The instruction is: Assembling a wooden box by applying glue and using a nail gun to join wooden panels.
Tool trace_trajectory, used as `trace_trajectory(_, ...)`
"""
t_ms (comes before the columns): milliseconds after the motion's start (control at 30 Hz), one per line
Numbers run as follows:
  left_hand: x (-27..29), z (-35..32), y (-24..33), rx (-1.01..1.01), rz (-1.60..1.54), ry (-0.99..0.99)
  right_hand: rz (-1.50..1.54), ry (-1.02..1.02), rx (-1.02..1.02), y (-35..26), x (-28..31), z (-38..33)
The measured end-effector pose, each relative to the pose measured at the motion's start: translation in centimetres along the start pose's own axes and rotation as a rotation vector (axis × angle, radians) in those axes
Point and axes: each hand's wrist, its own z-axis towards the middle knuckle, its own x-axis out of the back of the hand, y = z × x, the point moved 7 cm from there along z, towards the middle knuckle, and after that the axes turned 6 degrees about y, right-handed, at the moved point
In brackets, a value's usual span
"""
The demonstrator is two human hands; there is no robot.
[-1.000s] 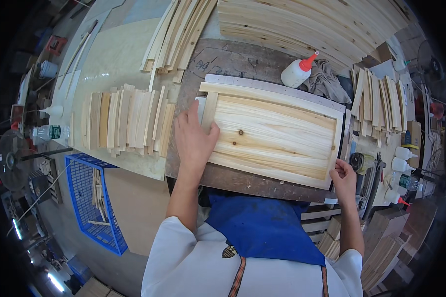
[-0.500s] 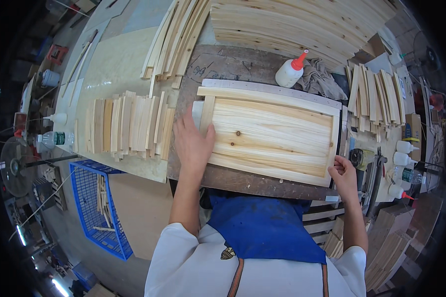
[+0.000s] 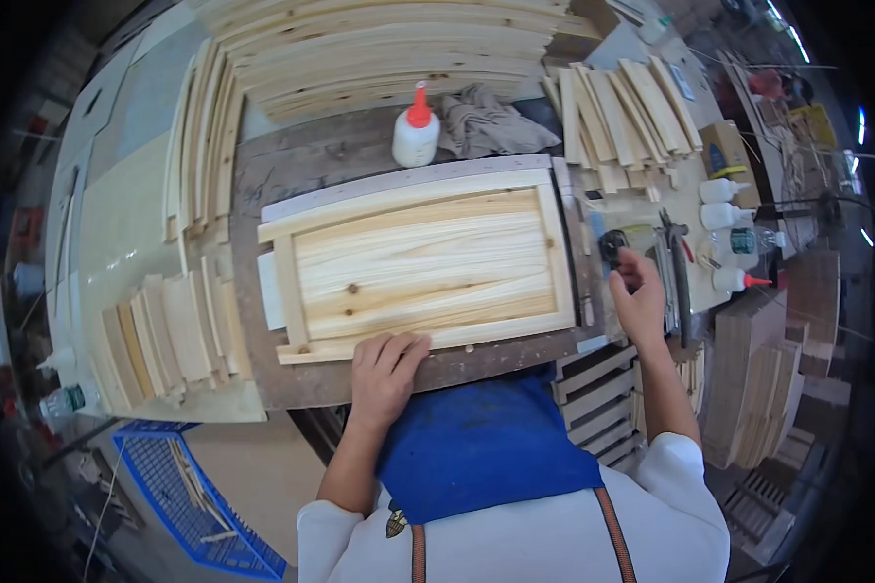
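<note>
A framed wooden panel [image 3: 428, 262], pale with a few dark knots, lies on a dark work board [image 3: 311, 389]. Its near rail is under the bent fingers of my left hand [image 3: 384, 374], which grips that edge. Off the panel's right end, my right hand [image 3: 640, 296] is open, thumb and fingers apart and curved. Its fingertips are beside a black tool [image 3: 612, 245], whose kind I cannot make out; whether they touch is unclear. Along the panel's far side runs a pale straight strip [image 3: 408, 182].
Behind the panel stand a white glue bottle [image 3: 416, 141] with a red cap and a crumpled grey cloth [image 3: 491, 121]. Wood strips [image 3: 160, 330] are stacked at left, more strips [image 3: 627, 112] at far right. Several bottles [image 3: 724, 216] line the right. A blue crate [image 3: 190, 505] sits low left.
My left hand has moved from the panel's left end to its near rail. My right hand has let go of the panel's right corner and moved right to the black tool. The view has turned.
</note>
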Motion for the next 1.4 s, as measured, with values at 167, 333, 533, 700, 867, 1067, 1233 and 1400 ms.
trace_trajectory(167,0.1,0.5,0.1,0.008,-0.007,0.01,-0.813,0.36,0.365,-0.7,4.5,-1.8)
trace_trajectory(333,-0.1,0.6,0.2,0.016,-0.005,0.003,-0.674,0.279,0.037,1.5,4.3,0.2)
trace_trajectory(533,-0.3,0.9,0.2,0.06,-0.018,0.029,-0.51,0.186,0.17,2.4,7.0,4.3)
trace_trajectory(700,-0.5,1.2,0.6,0.058,-0.065,-0.009,-0.436,0.04,-0.045,-4.8,10.0,6.3)
trace_trajectory(867,-0.7,1.3,0.5,0.052,-0.059,0.012,-0.189,-0.19,0.045,-19.6,1.8,3.6)
trace_trajectory(1067,-0.6,1.6,0.5,0.079,-0.069,0.052,-0.339,-0.421,0.111,-24.2,-7.8,6.1)
trace_trajectory(1233,-1.4,1.4,0.6,0.079,-0.089,0.022,-0.354,-0.446,0.077,-23.1,-10.1,7.3)
trace_trajectory(1400,-1.7,1.0,0.7,0.067,-0.121,-0.004,-0.39,-0.429,0.052,-22.4,-10.4,8.1)
